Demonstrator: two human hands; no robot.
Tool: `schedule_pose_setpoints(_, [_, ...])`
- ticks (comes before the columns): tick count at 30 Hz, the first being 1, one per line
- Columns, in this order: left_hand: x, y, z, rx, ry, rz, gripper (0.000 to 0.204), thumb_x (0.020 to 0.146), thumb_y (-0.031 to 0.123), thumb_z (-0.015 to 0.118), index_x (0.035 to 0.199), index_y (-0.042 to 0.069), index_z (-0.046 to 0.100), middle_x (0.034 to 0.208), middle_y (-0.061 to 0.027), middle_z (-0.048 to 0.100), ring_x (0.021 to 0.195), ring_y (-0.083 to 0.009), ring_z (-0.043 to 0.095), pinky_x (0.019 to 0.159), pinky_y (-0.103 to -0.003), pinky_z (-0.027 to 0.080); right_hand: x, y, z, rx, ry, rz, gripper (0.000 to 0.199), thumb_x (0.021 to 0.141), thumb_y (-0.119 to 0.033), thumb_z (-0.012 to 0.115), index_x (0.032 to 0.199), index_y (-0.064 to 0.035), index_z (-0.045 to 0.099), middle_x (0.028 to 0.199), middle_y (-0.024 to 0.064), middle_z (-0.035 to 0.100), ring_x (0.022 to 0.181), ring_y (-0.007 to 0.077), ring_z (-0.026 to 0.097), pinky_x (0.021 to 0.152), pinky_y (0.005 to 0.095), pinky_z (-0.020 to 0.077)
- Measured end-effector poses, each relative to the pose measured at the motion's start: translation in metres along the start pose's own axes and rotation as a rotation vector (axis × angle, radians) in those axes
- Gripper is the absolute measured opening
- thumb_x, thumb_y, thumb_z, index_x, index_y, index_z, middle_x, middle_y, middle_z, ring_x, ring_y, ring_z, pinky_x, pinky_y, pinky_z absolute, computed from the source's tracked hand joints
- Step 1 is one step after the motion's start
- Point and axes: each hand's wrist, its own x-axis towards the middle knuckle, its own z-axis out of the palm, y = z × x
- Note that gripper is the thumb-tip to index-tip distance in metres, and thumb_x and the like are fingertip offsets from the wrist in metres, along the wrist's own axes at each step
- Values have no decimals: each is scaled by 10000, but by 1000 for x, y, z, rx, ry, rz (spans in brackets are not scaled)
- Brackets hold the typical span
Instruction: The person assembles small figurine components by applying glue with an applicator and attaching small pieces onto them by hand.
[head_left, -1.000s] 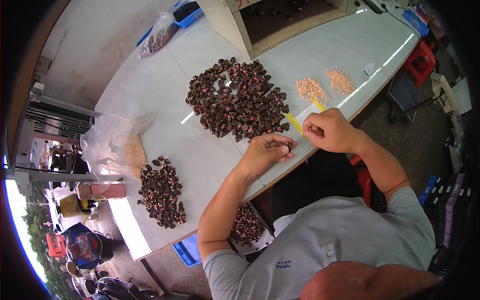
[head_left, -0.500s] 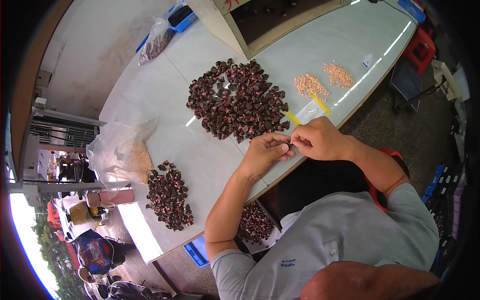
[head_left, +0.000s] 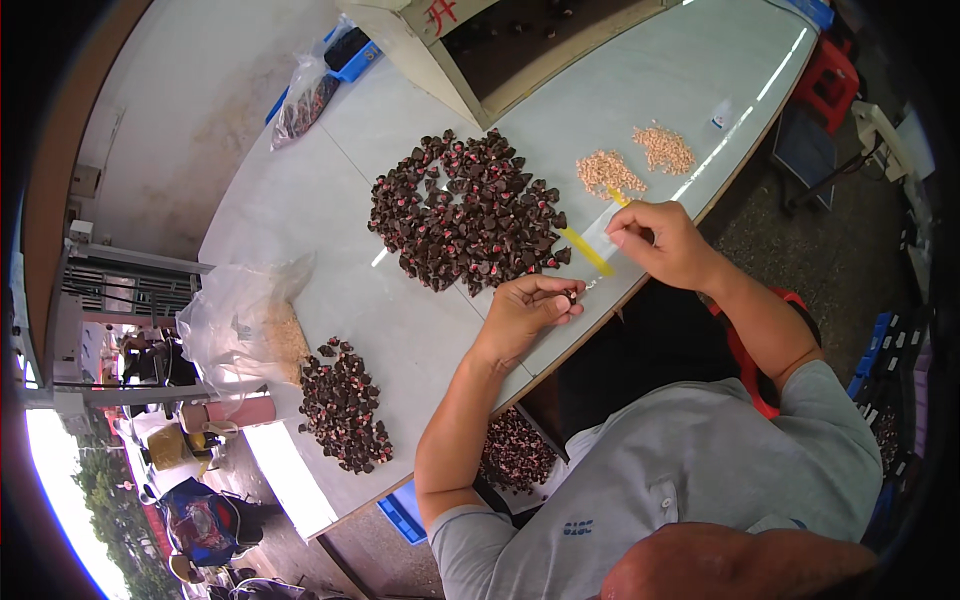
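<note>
My left hand (head_left: 520, 318) is closed near the table's front edge, pinching a small dark knob-like piece (head_left: 571, 296) with a pale or pink spot. Just to the right, my right hand (head_left: 662, 245) is raised over a clear sheet with yellow strips (head_left: 587, 252). Its thumb and forefinger are pressed together; whatever they hold is too small to make out. Beyond my left hand spreads a large heap of similar dark pieces (head_left: 470, 225), many showing pink. Two small heaps of tiny beige parts (head_left: 605, 174) lie beyond my right hand.
A smaller heap of dark pieces (head_left: 345, 410) lies left, beside a clear plastic bag (head_left: 235, 325) of beige parts. At the back stand a box-like cabinet (head_left: 425, 65) and a blue tray (head_left: 355, 62). Below the table edge sits a container of dark pieces (head_left: 515, 450).
My right hand has come away from my left, moving up and right toward the yellow strips. My left hand stays in nearly the same place, still pinching the dark piece.
</note>
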Motion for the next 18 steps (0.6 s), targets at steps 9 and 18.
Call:
schedule_pose_setpoints(9, [-5, 0, -4, 23, -1, -3, 242, 918, 13, 675, 1157, -20, 655, 1197, -159, 682, 962, -200, 704, 802, -254, 557, -5, 58, -89, -613, 264, 202, 71, 889, -101, 643, 914, -34, 646, 614, 82, 601, 549, 194, 602, 548, 320, 450])
schedule_pose_setpoints(18, [-2, -2, -2, 0, 1, -7, 240, 910, 20, 691, 1146, -10, 662, 1184, -158, 689, 950, -197, 706, 785, -251, 562, 5, 78, -82, -730, 194, 121, 82, 841, -102, 645, 918, -77, 629, 673, 110, 656, 636, 312, 668, 593, 423, 506])
